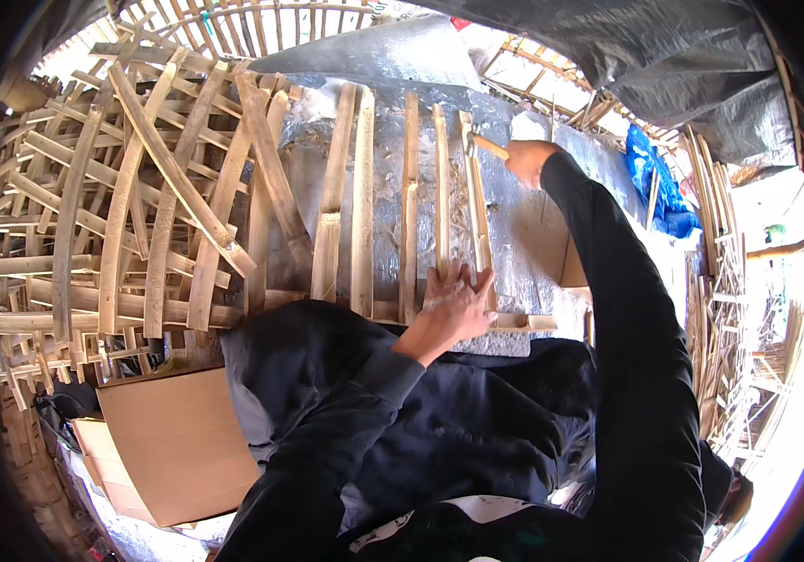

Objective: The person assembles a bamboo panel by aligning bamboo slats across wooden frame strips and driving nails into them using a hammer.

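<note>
Bamboo slats (409,201) lie side by side in front of me, their near ends over a crosswise bamboo strip (526,323). My left hand (454,307) rests on the near ends of the two rightmost slats, fingers spread and pressing down. In my right hand (530,162) is the pale wooden handle of a hammer (489,146), gripped with closed fingers. The hammer's small head is at the far end of the rightmost slat (477,206); whether it touches is unclear.
A bamboo lattice (111,206) spreads over the left side. Below it stands a cardboard box (177,445). Grey plastic sheeting (538,225) lies beneath the slats. A blue tarp (655,178) and upright bamboo strips (716,244) are at the right.
</note>
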A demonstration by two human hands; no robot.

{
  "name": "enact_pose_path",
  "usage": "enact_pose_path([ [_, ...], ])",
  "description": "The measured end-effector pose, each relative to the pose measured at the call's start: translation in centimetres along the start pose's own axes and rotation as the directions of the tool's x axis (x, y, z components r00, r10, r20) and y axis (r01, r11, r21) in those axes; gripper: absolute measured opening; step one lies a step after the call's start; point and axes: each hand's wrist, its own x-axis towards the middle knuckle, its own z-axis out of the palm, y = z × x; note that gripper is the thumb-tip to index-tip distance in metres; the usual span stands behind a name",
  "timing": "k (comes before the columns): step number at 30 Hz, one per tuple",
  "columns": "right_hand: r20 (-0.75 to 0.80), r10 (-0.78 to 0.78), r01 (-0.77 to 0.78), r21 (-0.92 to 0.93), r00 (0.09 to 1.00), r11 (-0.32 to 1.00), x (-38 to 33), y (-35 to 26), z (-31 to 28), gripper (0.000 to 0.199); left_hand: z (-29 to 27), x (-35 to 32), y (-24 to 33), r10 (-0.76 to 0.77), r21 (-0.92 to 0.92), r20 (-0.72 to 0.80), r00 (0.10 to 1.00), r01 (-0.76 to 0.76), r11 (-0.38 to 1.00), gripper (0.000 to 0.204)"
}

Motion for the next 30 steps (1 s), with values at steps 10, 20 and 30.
enact_pose_path([
  [10, 0.103, -0.114, 0.1, 0.133, 0.988, 0.986, -17.7, -1.3, 5.2, 0.03, -1.6, -0.2, 0.0, -0.029, 0.03, 0.101, 0.994, 0.027, 0.999, 0.087],
  [20, -0.194, 0.059, -0.021, 0.191, 0.979, 0.981, -10.7, -1.2, 7.7, 0.028, 0.1, 0.5, 0.1, -0.007, 0.034, 0.033, 0.999, 0.006, 0.999, 0.083],
  [30, -0.208, 0.153, -0.151, 0.029, 0.966, 0.988, 3.6, -2.5, 1.2, 0.031, 0.0, -0.2, 0.3, 0.025, -0.002, -0.023, 0.999, -0.025, 1.0, 0.075],
])
